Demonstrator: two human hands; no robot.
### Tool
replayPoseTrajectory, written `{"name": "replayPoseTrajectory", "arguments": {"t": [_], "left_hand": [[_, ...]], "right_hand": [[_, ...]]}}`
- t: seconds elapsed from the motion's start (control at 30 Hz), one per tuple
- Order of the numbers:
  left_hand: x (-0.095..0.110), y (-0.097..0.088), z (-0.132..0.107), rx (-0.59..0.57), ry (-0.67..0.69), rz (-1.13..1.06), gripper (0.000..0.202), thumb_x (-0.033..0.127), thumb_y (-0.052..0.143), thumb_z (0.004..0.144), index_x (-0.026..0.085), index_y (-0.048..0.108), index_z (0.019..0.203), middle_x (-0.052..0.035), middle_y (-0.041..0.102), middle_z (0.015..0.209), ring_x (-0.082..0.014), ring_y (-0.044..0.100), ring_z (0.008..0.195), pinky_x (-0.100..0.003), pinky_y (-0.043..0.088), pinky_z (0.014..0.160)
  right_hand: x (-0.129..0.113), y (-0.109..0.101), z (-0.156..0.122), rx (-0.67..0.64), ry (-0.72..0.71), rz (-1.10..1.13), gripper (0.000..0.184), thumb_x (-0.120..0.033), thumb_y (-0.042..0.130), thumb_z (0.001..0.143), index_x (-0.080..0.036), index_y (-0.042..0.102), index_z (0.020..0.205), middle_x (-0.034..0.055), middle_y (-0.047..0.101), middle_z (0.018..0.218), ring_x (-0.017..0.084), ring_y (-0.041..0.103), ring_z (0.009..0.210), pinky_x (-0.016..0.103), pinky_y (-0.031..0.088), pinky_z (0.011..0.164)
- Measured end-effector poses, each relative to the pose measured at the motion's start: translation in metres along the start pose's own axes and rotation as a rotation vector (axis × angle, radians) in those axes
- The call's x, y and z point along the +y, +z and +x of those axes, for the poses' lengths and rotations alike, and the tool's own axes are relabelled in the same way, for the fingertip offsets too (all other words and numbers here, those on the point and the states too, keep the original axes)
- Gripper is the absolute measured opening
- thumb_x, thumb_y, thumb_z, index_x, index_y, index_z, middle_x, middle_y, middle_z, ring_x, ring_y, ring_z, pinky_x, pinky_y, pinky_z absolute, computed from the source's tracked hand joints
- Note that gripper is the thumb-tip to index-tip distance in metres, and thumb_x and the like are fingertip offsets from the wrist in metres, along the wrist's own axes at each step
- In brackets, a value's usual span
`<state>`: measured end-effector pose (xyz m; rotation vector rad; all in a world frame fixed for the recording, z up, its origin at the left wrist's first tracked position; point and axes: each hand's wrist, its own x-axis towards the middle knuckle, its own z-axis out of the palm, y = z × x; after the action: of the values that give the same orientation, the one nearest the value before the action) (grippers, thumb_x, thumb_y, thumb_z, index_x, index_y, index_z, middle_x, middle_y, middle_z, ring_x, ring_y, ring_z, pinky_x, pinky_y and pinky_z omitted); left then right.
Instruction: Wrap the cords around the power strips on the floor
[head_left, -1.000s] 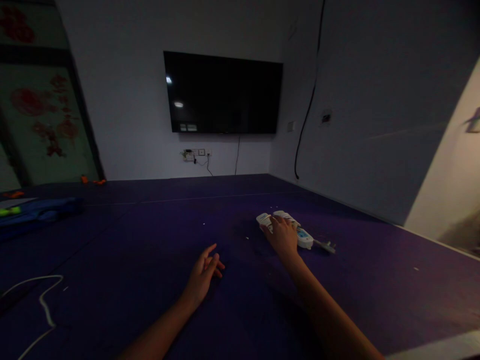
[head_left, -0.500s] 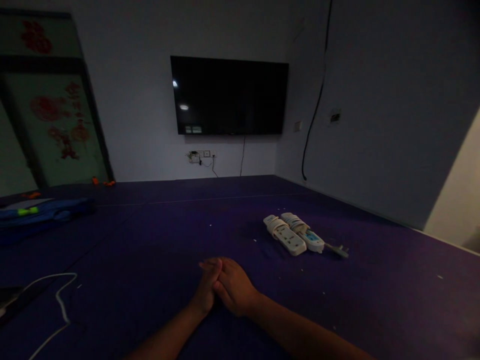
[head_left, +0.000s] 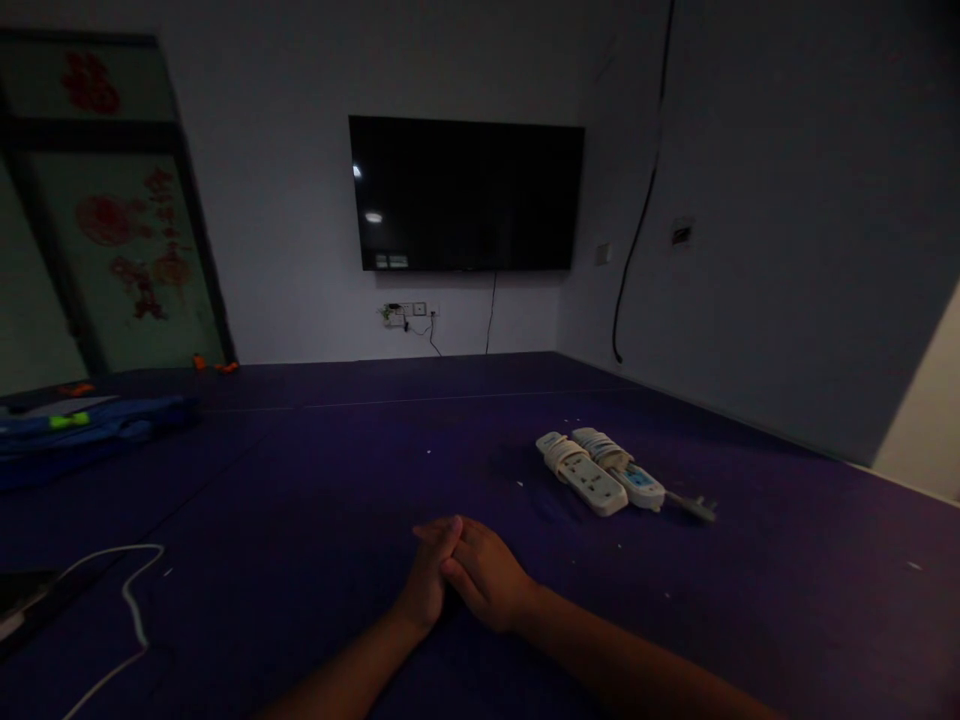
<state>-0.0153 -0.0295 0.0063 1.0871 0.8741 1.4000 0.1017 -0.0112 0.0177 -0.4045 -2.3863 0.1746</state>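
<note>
My left hand (head_left: 427, 585) and my right hand (head_left: 489, 577) rest together on the dark purple floor mat (head_left: 300, 500). My right hand lies over the left with the fingers pressed together, and nothing is held in either. Two white power strips (head_left: 592, 475) with their cords wound round them lie side by side on the mat, further away and to the right of my hands. A plug (head_left: 696, 509) sticks out at the right end of the strips. Neither hand touches them.
A black TV (head_left: 465, 195) hangs on the far wall above a wall socket (head_left: 409, 311). A black cable (head_left: 637, 220) runs down the right wall. A white cord (head_left: 124, 590) lies at the near left, a blue object (head_left: 90, 428) further left by a decorated glass door (head_left: 135, 250).
My right hand has let go of the power strips and drawn back to join my left hand. Both hands have stayed clasped since half a second ago.
</note>
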Motion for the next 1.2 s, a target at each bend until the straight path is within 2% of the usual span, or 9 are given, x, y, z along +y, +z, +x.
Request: {"name": "replayPoseTrajectory", "arguments": {"t": [0.2, 0.43, 0.7, 1.0, 1.2], "left_hand": [[-0.002, -0.0013, 0.0006, 0.039, 0.018, 0.048, 0.052, 0.064, 0.062, 0.063, 0.015, 0.065, 0.079, -0.0077, 0.067, 0.088, -0.0256, 0.057, 0.1, -0.04, 0.034, 0.098], [0.0058, 0.0028, -0.0028, 0.019, -0.016, 0.063, 0.053, 0.067, 0.06, 0.062, 0.016, 0.064, 0.076, -0.0062, 0.068, 0.084, -0.0257, 0.057, 0.099, -0.041, 0.032, 0.101], [0.0006, -0.0017, -0.0009, 0.035, 0.023, 0.094, 0.054, 0.068, 0.06, 0.062, 0.016, 0.065, 0.077, -0.0081, 0.067, 0.094, -0.0264, 0.055, 0.105, -0.04, 0.033, 0.101], [0.0063, 0.0012, -0.0021, 0.056, 0.024, 0.082, 0.045, 0.061, 0.063, 0.064, 0.018, 0.066, 0.075, -0.0064, 0.068, 0.09, -0.0259, 0.055, 0.105, -0.039, 0.032, 0.102], [0.004, -0.0003, -0.0014, 0.05, 0.017, 0.077, 0.046, 0.063, 0.063, 0.063, 0.019, 0.066, 0.076, -0.0061, 0.068, 0.092, -0.0263, 0.054, 0.107, -0.038, 0.033, 0.102]], "right_hand": [[-0.002, -0.0012, -0.0002, -0.003, 0.013, 0.007, 0.052, -0.039, 0.018, 0.095, -0.013, 0.046, 0.129, 0.0137, 0.058, 0.122, 0.021, 0.053, 0.11, 0.038, 0.042, 0.095], [-0.0022, -0.0015, -0.0005, -0.032, 0.048, 0.01, 0.05, -0.038, 0.019, 0.095, -0.014, 0.051, 0.125, 0.0124, 0.059, 0.122, 0.021, 0.053, 0.11, 0.039, 0.042, 0.096], [-0.0025, -0.0004, -0.0006, -0.036, 0.064, 0.013, 0.048, -0.037, 0.021, 0.095, -0.015, 0.051, 0.125, 0.0117, 0.06, 0.12, 0.02, 0.053, 0.112, 0.038, 0.041, 0.097], [-0.0024, -0.0007, -0.001, -0.033, 0.053, 0.022, 0.047, -0.036, 0.022, 0.095, -0.014, 0.05, 0.127, 0.0118, 0.058, 0.123, 0.02, 0.052, 0.113, 0.038, 0.04, 0.098], [-0.0033, -0.0018, -0.0009, -0.061, 0.075, 0.013, 0.046, -0.034, 0.023, 0.095, -0.014, 0.05, 0.126, 0.011, 0.059, 0.123, 0.02, 0.052, 0.114, 0.039, 0.039, 0.099]]}}
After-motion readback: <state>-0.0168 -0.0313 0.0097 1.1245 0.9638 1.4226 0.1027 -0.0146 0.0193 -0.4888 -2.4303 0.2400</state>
